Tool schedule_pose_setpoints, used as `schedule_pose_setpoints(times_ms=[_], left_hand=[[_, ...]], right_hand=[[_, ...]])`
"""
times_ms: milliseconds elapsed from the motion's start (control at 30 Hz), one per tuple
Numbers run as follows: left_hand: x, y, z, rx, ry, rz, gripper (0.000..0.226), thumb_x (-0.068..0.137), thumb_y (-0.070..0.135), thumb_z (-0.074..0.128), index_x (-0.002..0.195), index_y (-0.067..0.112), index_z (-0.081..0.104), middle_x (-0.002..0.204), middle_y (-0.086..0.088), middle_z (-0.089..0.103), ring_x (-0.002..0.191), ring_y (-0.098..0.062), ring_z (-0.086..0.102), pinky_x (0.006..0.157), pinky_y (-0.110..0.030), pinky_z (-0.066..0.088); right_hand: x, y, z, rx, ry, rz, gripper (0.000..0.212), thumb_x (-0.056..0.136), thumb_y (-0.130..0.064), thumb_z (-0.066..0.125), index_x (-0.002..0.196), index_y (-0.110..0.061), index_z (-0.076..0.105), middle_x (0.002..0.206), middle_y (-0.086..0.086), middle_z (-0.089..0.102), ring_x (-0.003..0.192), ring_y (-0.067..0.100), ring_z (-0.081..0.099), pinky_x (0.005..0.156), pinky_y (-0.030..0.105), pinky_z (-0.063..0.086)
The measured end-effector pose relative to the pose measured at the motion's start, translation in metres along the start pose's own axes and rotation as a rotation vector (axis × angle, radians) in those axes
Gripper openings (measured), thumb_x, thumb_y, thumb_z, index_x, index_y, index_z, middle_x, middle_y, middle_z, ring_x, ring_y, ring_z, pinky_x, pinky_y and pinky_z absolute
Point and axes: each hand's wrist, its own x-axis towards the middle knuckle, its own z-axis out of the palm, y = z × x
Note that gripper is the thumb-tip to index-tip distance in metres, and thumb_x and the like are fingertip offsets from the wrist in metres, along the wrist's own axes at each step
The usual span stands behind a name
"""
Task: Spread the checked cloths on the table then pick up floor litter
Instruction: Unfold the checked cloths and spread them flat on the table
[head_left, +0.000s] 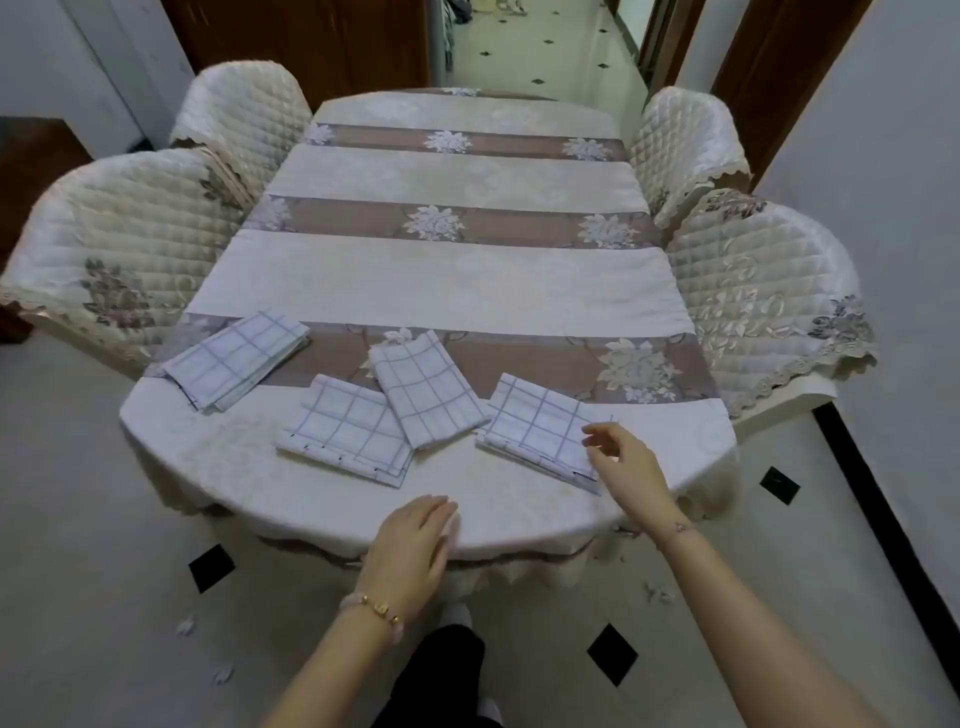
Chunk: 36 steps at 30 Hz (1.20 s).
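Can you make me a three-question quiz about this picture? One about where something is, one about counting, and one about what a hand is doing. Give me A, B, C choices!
1. Where is the right hand?
A. Over the rightmost checked cloth
B. On a chair
C. On the floor

2. How many folded checked cloths lie on the table?
A. Two
B. Four
C. Six

3. What is the left hand doing?
A. Gripping a cup
B. Picking up litter
C. Resting flat at the table's near edge

Answers:
1 A: its fingers hover at that cloth's near corner.
2 B: four separate folded cloths sit along the near end.
3 C: the palm lies open on the tablecloth, holding nothing.
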Motion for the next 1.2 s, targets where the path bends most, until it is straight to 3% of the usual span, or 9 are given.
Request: schedule_pose_setpoints(times_ms=[133, 333, 433, 600, 700, 767, 933, 1100, 1200], left_hand=[[0.023, -0.01, 0.007, 0.154, -0.072, 0.079, 0.039, 0.071, 0.034, 0.069, 0.106, 0.016, 0.072, 0.114, -0.001, 0.07, 0.103, -0.02, 0.068, 0.081, -0.036, 0.057], [0.022, -0.031, 0.018, 0.129, -0.178, 0.102, 0.06, 0.097, 0.046, 0.015, 0.121, 0.019, 0.064, 0.131, 0.001, 0.06, 0.125, -0.018, 0.048, 0.108, -0.028, 0.019], [0.023, -0.03, 0.017, 0.079, -0.198, 0.078, 0.063, 0.097, 0.045, 0.012, 0.123, 0.019, 0.063, 0.132, 0.0, 0.059, 0.125, -0.016, 0.04, 0.11, -0.029, 0.013], [0.021, -0.031, 0.016, 0.028, -0.193, 0.059, 0.062, 0.097, 0.045, 0.013, 0.124, 0.019, 0.062, 0.133, -0.001, 0.058, 0.126, -0.016, 0.04, 0.111, -0.03, 0.013], [0.021, -0.031, 0.017, 0.022, -0.168, 0.073, 0.052, 0.095, 0.043, 0.026, 0.123, 0.018, 0.062, 0.133, -0.001, 0.058, 0.126, -0.016, 0.038, 0.11, -0.03, 0.014], [0.023, -0.031, 0.017, 0.022, -0.133, 0.104, 0.048, 0.086, 0.041, 0.04, 0.123, 0.019, 0.062, 0.133, 0.0, 0.058, 0.126, -0.016, 0.042, 0.11, -0.029, 0.017], [0.032, -0.017, 0.002, 0.045, -0.154, 0.077, 0.037, 0.076, 0.032, 0.052, 0.108, 0.023, 0.069, 0.12, 0.003, 0.066, 0.112, -0.018, 0.063, 0.094, -0.029, 0.049], [0.061, 0.013, -0.015, -0.535, -0.134, -0.233, 0.036, 0.092, 0.029, 0.052, 0.128, 0.024, 0.051, 0.136, 0.013, 0.046, 0.128, -0.004, 0.042, 0.101, -0.001, 0.025], [0.09, 0.037, -0.032, -1.102, -0.183, -0.534, 0.033, 0.085, 0.04, 0.061, 0.115, 0.028, 0.057, 0.127, 0.011, 0.058, 0.115, -0.001, 0.054, 0.086, -0.004, 0.042]], right_hand=[[0.029, -0.004, 0.001, -0.225, 0.012, -0.029, 0.042, 0.09, -0.013, 0.052, 0.131, -0.016, 0.052, 0.131, 0.002, 0.056, 0.12, 0.02, 0.05, 0.096, 0.032, 0.041], [0.081, -0.003, 0.001, -0.485, -0.094, 0.024, 0.05, 0.086, -0.018, 0.059, 0.134, -0.011, 0.049, 0.138, 0.01, 0.051, 0.128, 0.028, 0.044, 0.107, 0.039, 0.037], [0.093, -0.001, 0.001, -0.602, -0.087, 0.098, 0.046, 0.081, -0.026, 0.062, 0.126, -0.02, 0.056, 0.129, 0.007, 0.052, 0.123, 0.028, 0.044, 0.1, 0.041, 0.042], [0.101, -0.003, 0.001, -0.525, -0.079, 0.149, 0.01, 0.074, -0.022, 0.066, 0.084, -0.023, 0.069, 0.082, 0.002, 0.059, 0.085, 0.023, 0.056, 0.065, 0.03, 0.043], [0.1, -0.006, 0.0, -0.442, -0.134, 0.12, 0.014, 0.079, -0.019, 0.066, 0.081, -0.006, 0.066, 0.073, 0.007, 0.055, 0.068, 0.02, 0.049, 0.056, 0.029, 0.032], [0.094, -0.011, -0.004, -0.312, -0.12, 0.109, 0.017, 0.081, -0.018, 0.064, 0.068, -0.012, 0.056, 0.065, 0.0, 0.05, 0.06, 0.013, 0.046, 0.053, 0.025, 0.031], [0.07, -0.03, -0.016, -0.041, -0.07, 0.078, 0.013, 0.084, -0.02, 0.067, 0.071, -0.02, 0.063, 0.061, -0.008, 0.058, 0.054, 0.002, 0.052, 0.049, 0.011, 0.039], [0.051, -0.044, -0.023, 0.417, 0.04, 0.171, 0.014, 0.09, -0.019, 0.061, 0.091, -0.006, 0.067, 0.082, 0.009, 0.07, 0.067, 0.015, 0.066, 0.05, 0.021, 0.053], [0.045, -0.051, -0.019, 0.586, 0.019, 0.222, 0.009, 0.091, -0.017, 0.06, 0.09, -0.012, 0.068, 0.079, 0.002, 0.074, 0.067, 0.014, 0.069, 0.052, 0.023, 0.054]])
